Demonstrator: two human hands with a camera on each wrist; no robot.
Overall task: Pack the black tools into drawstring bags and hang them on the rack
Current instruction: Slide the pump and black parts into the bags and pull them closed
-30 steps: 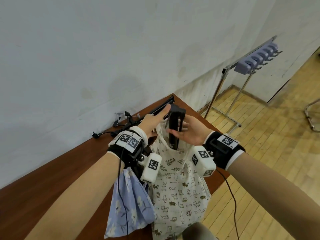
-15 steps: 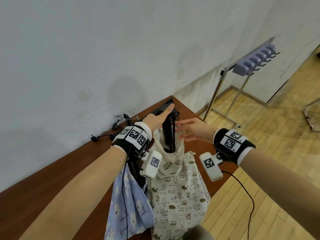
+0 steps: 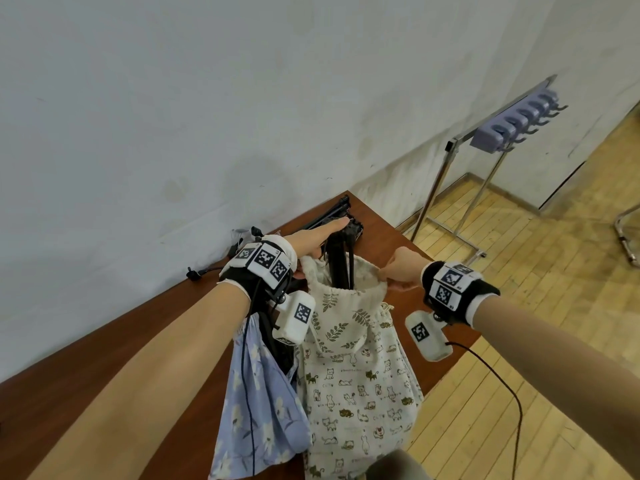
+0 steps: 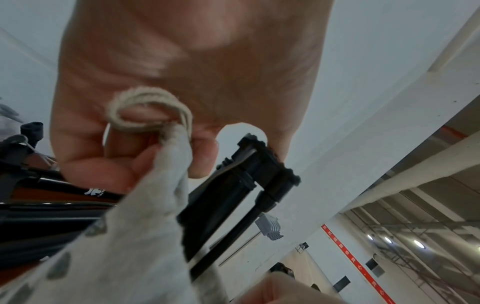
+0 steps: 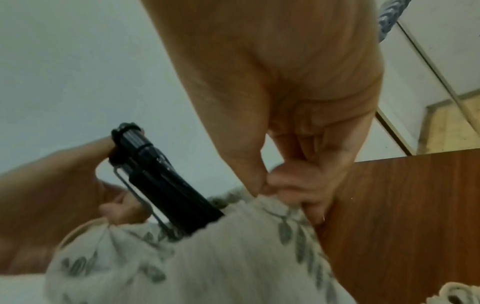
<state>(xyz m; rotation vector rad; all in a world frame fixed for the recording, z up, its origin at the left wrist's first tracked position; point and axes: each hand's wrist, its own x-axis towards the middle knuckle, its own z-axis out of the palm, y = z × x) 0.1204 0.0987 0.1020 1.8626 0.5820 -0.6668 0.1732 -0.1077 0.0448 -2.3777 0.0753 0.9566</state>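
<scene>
A cream drawstring bag [image 3: 356, 362] printed with cats and leaves hangs over the front edge of the brown table [image 3: 138, 336]. A black folded tool [image 3: 341, 259] stands in its mouth, top end sticking out. My left hand [image 3: 313, 242] pinches the bag's left rim and its cord loop [image 4: 148, 111], index finger straight along the tool [image 4: 249, 181]. My right hand [image 3: 403, 268] pinches the right rim between thumb and fingers [image 5: 280, 189], holding the mouth wide. The right wrist view shows the tool [image 5: 161, 185] leaning toward the left hand.
A blue floral bag [image 3: 256, 403] lies left of the cream one under my left wrist, something black showing at its top. More black tools [image 3: 332, 214] and small cables [image 3: 242, 237] lie by the wall. The metal rack with lilac hooks [image 3: 516, 123] stands on the wooden floor, far right.
My right hand let go of the black tool, which sank deeper into the cream bag, then moved right and took the bag's right rim. The left hand kept its hold.
</scene>
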